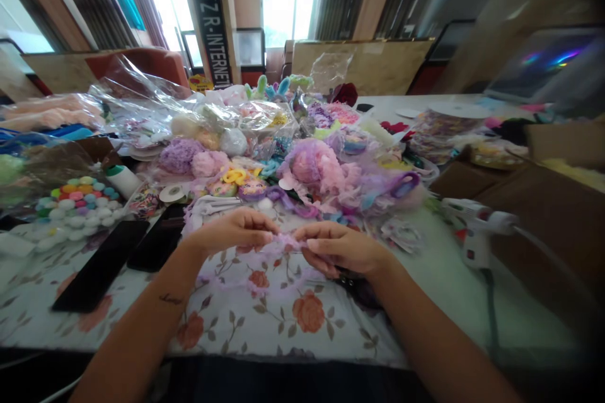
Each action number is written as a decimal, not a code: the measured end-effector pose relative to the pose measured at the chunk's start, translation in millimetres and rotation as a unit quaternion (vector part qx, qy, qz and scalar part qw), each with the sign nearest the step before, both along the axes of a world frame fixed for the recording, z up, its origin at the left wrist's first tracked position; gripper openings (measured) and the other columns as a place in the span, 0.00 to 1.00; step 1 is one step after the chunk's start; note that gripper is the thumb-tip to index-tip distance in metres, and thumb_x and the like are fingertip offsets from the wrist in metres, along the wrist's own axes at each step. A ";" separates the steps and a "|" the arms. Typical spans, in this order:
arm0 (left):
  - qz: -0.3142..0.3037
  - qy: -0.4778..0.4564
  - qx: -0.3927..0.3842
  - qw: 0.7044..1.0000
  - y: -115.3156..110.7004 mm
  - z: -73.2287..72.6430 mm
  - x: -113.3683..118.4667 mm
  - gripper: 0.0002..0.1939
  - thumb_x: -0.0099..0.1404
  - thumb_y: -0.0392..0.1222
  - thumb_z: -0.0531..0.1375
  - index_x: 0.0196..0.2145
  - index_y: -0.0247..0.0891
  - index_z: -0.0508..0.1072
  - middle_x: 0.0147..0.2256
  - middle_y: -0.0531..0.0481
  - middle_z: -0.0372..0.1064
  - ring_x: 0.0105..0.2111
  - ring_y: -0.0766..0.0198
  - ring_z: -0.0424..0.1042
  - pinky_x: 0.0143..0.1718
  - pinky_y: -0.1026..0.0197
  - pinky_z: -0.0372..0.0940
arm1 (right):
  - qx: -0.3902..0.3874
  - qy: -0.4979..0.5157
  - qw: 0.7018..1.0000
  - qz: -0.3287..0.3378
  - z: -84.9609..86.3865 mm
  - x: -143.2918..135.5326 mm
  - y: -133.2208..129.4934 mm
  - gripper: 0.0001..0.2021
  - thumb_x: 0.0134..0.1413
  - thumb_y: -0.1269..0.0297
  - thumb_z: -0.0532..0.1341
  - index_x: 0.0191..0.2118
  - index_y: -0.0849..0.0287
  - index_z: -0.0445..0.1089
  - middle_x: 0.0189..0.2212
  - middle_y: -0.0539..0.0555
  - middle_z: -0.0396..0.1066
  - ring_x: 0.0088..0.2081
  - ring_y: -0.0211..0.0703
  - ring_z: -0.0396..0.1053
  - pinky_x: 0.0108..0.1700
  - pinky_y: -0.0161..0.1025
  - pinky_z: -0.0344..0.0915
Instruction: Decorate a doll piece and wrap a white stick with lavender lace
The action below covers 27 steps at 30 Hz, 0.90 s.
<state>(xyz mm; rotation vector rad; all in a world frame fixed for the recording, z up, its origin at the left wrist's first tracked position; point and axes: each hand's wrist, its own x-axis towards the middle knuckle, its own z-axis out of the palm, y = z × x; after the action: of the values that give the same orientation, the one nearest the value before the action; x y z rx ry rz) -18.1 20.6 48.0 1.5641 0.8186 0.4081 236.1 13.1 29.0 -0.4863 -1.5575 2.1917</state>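
Observation:
Between my hands, low over the flowered cloth (236, 321), a thin strand of fuzzy lilac yarn (286, 241) is stretched. My left hand (240, 228) pinches its left end with thumb and fingertips. The right end is pinched by my right hand (338, 247), whose lower fingers curl underneath. A loose length of the same pale yarn trails over the cloth below. Just behind my hands lie a pink and lilac ball of fluffy yarn (309, 164) and yellow trinkets (234, 175). A dark object (362, 293) is partly hidden under my right wrist.
Two black phones (101, 267) lie to the left, near a bag of colourful pompoms (78, 201). A white glue gun (475, 233) with a cable stands at the right, beside a brown cardboard box (534, 201). Plastic-wrapped craft supplies are heaped across the back.

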 end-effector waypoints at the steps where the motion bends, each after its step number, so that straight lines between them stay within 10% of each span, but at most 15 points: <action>1: 0.010 0.024 0.019 0.999 2.1 0.0 -6.4 0.17 0.60 0.50 0.62 0.43 0.36 0.76 0.24 0.53 0.66 0.21 0.72 0.60 0.22 0.68 0.57 | -0.005 -0.003 1.000 0.004 0.2 -0.8 -0.3 0.15 0.56 0.59 0.63 0.46 0.65 0.69 0.17 0.43 0.64 0.15 0.28 0.56 0.17 0.27 0.53; 7: 0.161 0.152 0.182 0.958 25.1 -14.0 -35.7 0.18 0.59 0.52 0.60 0.40 0.37 0.78 0.23 0.54 0.66 0.23 0.68 0.60 0.23 0.67 0.54 | 0.003 -0.100 0.991 -0.090 3.5 -0.9 5.0 0.13 0.53 0.61 0.63 0.43 0.63 0.68 0.15 0.42 0.63 0.13 0.28 0.54 0.15 0.27 0.49; 12: 0.155 0.187 0.180 0.953 32.2 -17.9 -58.3 0.15 0.57 0.49 0.61 0.37 0.36 0.79 0.24 0.53 0.67 0.23 0.67 0.61 0.24 0.66 0.54 | 0.073 -0.197 0.955 -0.209 5.6 16.1 16.2 0.09 0.51 0.60 0.60 0.27 0.61 0.66 0.15 0.47 0.67 0.15 0.31 0.60 0.18 0.30 0.55; 18: 0.195 0.163 0.272 0.928 32.7 -13.2 -41.3 0.15 0.59 0.47 0.60 0.39 0.35 0.78 0.21 0.54 0.64 0.22 0.68 0.59 0.23 0.66 0.54 | 0.206 -0.296 0.913 -0.190 9.3 13.7 16.4 0.11 0.46 0.60 0.63 0.24 0.63 0.71 0.19 0.47 0.67 0.22 0.34 0.63 0.25 0.32 0.57; 27: 0.205 0.165 0.415 0.871 32.3 -21.6 -5.8 0.14 0.63 0.42 0.57 0.44 0.39 0.76 0.49 0.43 0.71 0.52 0.53 0.67 0.54 0.53 0.59 | -0.013 -0.097 0.982 -0.164 13.6 15.3 7.9 0.14 0.53 0.54 0.62 0.33 0.56 0.59 0.27 0.53 0.77 0.24 0.41 0.74 0.25 0.34 0.68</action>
<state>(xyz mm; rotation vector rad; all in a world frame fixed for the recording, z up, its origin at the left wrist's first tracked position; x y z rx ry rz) -24.0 52.9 26.3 2.2961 1.3630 0.9043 251.4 21.0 42.6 -0.9195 -1.4245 1.9589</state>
